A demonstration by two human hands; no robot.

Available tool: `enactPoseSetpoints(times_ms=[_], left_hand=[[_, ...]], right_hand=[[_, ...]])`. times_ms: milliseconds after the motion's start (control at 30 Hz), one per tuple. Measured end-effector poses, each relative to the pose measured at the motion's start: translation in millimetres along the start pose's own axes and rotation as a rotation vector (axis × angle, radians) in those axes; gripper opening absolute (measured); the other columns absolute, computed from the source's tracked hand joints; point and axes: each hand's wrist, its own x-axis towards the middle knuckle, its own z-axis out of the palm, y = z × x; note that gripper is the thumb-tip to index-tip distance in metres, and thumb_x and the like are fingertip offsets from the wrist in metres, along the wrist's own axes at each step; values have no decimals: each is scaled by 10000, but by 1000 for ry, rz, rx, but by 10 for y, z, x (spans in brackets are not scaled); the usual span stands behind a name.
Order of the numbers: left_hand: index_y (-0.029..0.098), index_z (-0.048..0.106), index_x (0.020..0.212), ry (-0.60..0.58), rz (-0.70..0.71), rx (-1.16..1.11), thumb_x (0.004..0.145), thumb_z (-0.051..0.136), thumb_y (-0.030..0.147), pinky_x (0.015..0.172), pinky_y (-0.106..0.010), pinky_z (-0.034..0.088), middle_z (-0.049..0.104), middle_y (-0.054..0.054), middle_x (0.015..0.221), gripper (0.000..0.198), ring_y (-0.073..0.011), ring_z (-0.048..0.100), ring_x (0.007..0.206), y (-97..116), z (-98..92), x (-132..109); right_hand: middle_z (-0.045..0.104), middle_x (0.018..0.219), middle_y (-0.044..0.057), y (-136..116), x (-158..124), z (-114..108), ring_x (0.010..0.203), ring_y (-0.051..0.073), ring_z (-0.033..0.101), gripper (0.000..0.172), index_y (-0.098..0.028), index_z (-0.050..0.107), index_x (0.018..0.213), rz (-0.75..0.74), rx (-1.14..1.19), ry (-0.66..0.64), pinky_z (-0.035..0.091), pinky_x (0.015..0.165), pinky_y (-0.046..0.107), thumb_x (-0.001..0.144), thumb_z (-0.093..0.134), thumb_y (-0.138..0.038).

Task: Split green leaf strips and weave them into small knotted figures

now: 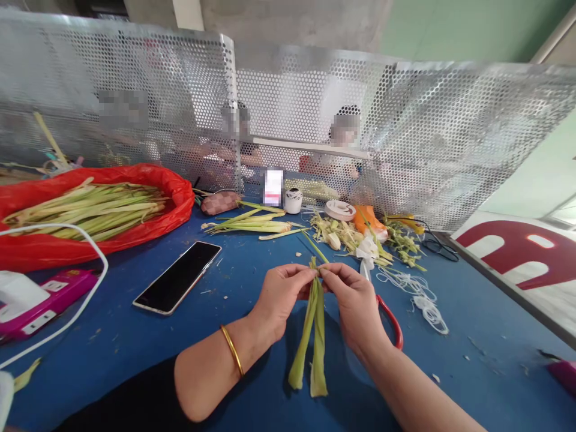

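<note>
Green leaf strips pinched by both hands at lower centre

Held at their top end between thumb and fingers of the left hand and of the right hand, fingertips close together, two tails hanging down over the blue tabletop. Around the left wrist, a gold bracelet. Just right of the right hand, red-handled scissors, partly hidden by it. Near these, right of centre, loose white string. Above it, pale plant scraps heaped beside an orange bag, with a tape roll behind. Above the hands, a bundle of green stalks, then a white jar. Left of centre, a dark phone lying flat. At far left, a red plastic bag full of long stalks, a white cable crossing in front and looping past a purple power strip.

Small bits strewn over the tabletop. Across the upper frame, a perforated metal screen, with people dimly visible through it. Beyond, at upper right, a green wall.
</note>
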Motion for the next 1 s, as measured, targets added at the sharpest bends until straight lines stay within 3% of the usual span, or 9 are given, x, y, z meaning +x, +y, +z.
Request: enactPoseSetpoints(times_ms=[167,433,800,1000], left_hand=[[121,686,693,-58,10,69,691,705,306,615,-259,499,695,-68,658,187,-146,623,586,11,-8,-2],[123,683,716,-36,1,90,707,673,293,550,-235,481,698,-72,654,171,-146,626,557,-5,-12,12],[124,656,697,96,-49,-29,680,694,233,505,-209,463,663,-48,594,117,-145,631,522,-16,37,17],[128,664,689,35,-1,25,675,703,245,575,-244,512,667,-46,593,124,-153,641,554,-41,23,17]], right_hand=[[604,652,-16,-7,21,-17,594,97,474,180,-170,710,730,39,45,-52,408,599,230,652,749,-327],[615,651,-14,-4,52,-16,579,80,480,164,-158,709,693,45,17,-30,402,569,211,637,756,-305],[602,608,-19,24,34,1,520,95,524,176,-160,680,723,39,65,-55,458,547,236,671,740,-317],[598,664,-12,35,40,-6,563,87,476,195,-166,697,744,34,54,-78,425,522,210,680,749,-343]])
